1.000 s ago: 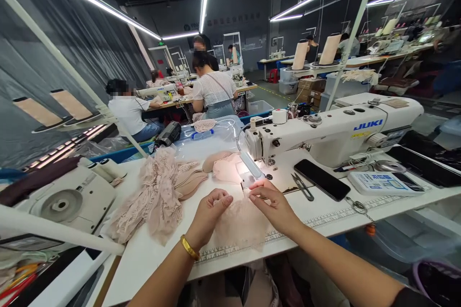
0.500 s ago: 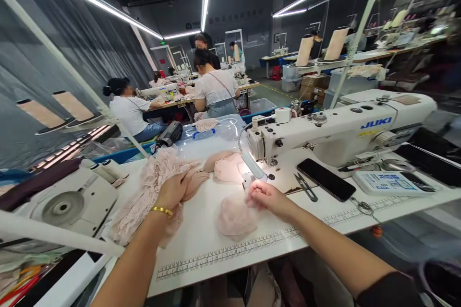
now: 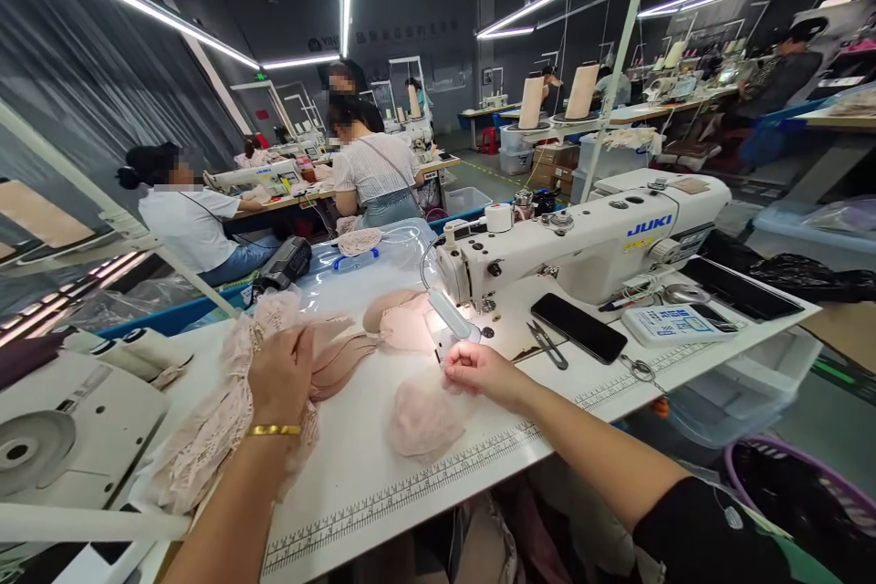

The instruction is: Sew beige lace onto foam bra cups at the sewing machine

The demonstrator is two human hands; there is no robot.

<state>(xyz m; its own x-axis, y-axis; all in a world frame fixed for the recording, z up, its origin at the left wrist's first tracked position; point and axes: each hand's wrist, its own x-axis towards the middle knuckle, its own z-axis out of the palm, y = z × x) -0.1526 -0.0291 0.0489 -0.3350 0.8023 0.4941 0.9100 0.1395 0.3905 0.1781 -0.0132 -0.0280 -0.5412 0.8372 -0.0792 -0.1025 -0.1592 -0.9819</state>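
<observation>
My left hand [image 3: 280,376], with a gold bangle at the wrist, curls over pale pink lace fabric [image 3: 205,438] heaped at the left of the table. Its fingertips are partly hidden in the cloth. Flat beige-pink fabric pieces [image 3: 342,367] fan out to its right, towards more pink pieces [image 3: 403,327] beside the needle area. My right hand [image 3: 483,374] is closed in a pinch in front of the sewing machine [image 3: 581,237]. A bunched sheer pink fabric [image 3: 424,420] lies just below and left of it. Whatever the pinch holds is too small to make out.
Thread snips [image 3: 547,347], a black phone [image 3: 578,327] and a white-and-blue box [image 3: 677,325] lie right of my right hand. A ruler tape [image 3: 411,488] runs along the table's front edge. Behind stands a clear plastic bin [image 3: 403,255]; co-workers [image 3: 376,164] are beyond it.
The view has swung to the right, so the table appears further left. My left hand has shifted slightly left over the lace. My right hand stays pinched near the sheer fabric.
</observation>
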